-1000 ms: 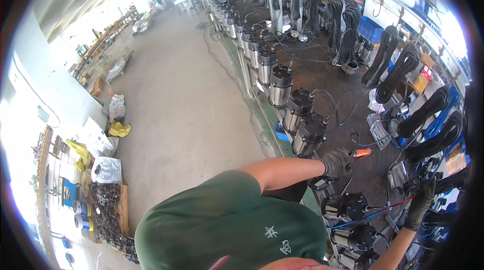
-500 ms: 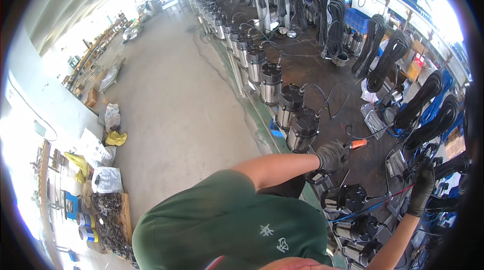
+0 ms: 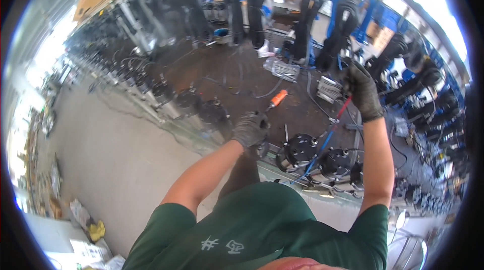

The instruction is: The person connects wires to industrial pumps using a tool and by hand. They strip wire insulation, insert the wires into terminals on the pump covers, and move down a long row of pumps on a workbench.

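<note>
My left hand (image 3: pixel 250 128), in a dark grey glove, rests with curled fingers at the bench's near edge, over a part-hidden dark pump. Just beyond its fingers lies an orange-handled tool (image 3: pixel 278 98), its thin shaft pointing toward the glove. My right hand (image 3: pixel 363 91), gloved too, is raised and closed near the hanging black cable coils (image 3: pixel 339 33); what its fingers hold is hidden. From below that glove a red length (image 3: pixel 344 109) runs down into a blue cord (image 3: pixel 322 145) beside a steel and black pump (image 3: pixel 299 150).
A row of similar pumps (image 3: pixel 161 91) lines the bench edge at left; several more stand at right. Wire-like bundles (image 3: pixel 281 69) lie on the dark bench (image 3: pixel 191 70), with loose cables around them. A blue-rimmed pot (image 3: pixel 221 34) stands at the back. Grey floor (image 3: pixel 116 154) borders the bench.
My view has swung to the right, so the bench now faces me. Both hands keep about the same places: the left by the orange-handled tool, the right by the red length.
</note>
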{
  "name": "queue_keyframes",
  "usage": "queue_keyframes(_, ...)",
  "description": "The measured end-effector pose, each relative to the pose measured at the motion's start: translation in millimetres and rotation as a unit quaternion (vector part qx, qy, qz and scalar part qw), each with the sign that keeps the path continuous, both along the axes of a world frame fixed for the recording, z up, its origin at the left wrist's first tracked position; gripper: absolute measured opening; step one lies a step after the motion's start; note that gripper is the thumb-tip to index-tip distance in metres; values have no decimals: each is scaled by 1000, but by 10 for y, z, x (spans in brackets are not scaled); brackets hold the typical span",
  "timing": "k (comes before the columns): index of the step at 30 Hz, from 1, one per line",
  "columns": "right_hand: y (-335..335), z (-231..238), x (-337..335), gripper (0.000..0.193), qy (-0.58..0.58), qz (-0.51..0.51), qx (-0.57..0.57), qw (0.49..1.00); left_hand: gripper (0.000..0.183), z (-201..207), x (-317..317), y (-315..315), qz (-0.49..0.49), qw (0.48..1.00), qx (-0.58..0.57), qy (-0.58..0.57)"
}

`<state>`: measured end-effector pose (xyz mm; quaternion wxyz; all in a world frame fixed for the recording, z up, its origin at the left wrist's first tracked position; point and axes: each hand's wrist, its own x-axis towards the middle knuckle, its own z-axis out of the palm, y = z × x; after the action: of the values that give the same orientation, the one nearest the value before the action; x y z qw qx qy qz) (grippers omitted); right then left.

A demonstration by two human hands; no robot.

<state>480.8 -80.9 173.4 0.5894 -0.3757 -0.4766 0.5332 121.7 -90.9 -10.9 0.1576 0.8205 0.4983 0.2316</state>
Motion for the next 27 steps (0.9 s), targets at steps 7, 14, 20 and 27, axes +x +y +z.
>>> queue_keyframes(7,-57,-55,37,28,81,14,29,996,22,131,108,-40,35,997,-17,71)
queue_keyframes(14,-199,-89,-84,38,-128,-125,115,977,28,31,70,-21,28,998,-6,61)
queue_keyframes(20,-179,-110,-187,33,-435,-206,194,855,21,127,104,-69,38,998,16,41)
queue_keyframes(27,-104,-219,-218,37,-419,-239,139,865,22,152,145,-50,47,996,17,72)
